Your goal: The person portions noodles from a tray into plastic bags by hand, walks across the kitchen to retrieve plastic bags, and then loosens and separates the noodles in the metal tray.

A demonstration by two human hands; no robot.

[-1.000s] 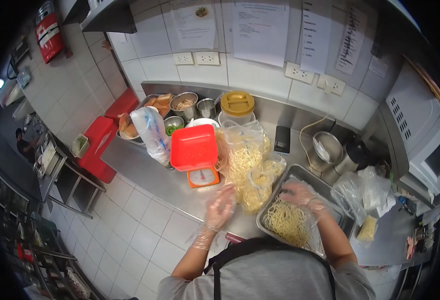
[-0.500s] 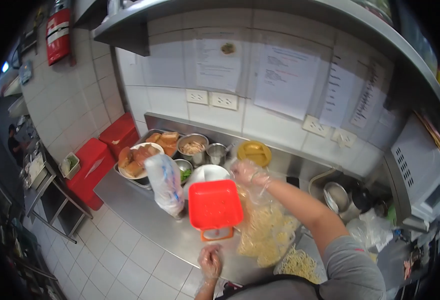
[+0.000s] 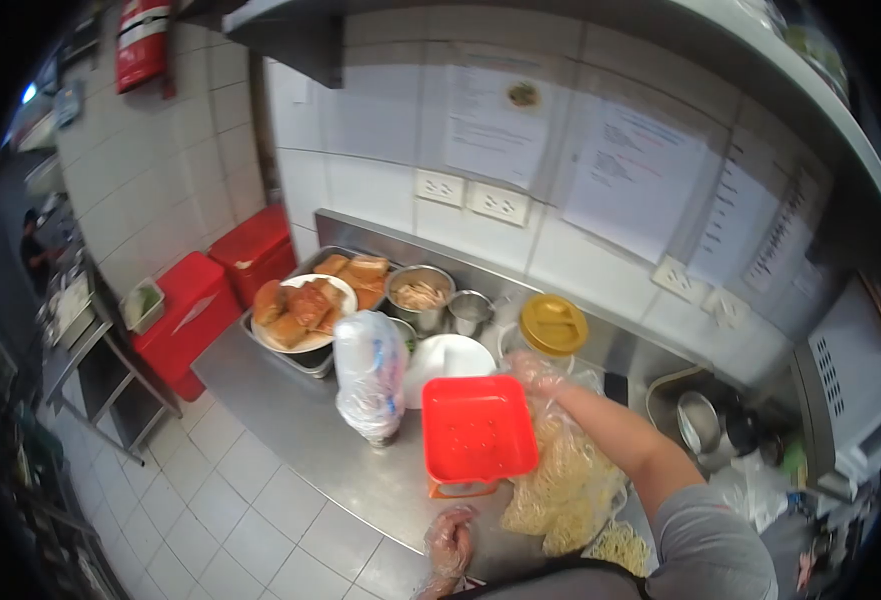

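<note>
My right hand (image 3: 538,373), in a clear plastic glove, is at the neck of a clear plastic bag of noodles (image 3: 561,490), its fingers closed on the plastic and partly hidden. Just left of the bag, a red square tray (image 3: 479,430) rests on a small orange-based scale (image 3: 461,490). My left hand (image 3: 451,540), also gloved, is by the counter's front edge with its fingers curled in and nothing visible in them. Loose noodles (image 3: 621,548) lie right of the bag, partly hidden by my arm.
A plastic-wrapped bottle (image 3: 371,375) stands left of the tray, near white plates (image 3: 451,357). Behind are a plate of bread (image 3: 301,312), a metal pot of shredded food (image 3: 421,295), a metal cup (image 3: 471,312) and a yellow lid (image 3: 554,323). A microwave (image 3: 851,385) is at right.
The view has shifted, so the counter appears further right and lower. The noodle bag looks more bunched up under my right hand. My left hand stays curled by the counter edge.
</note>
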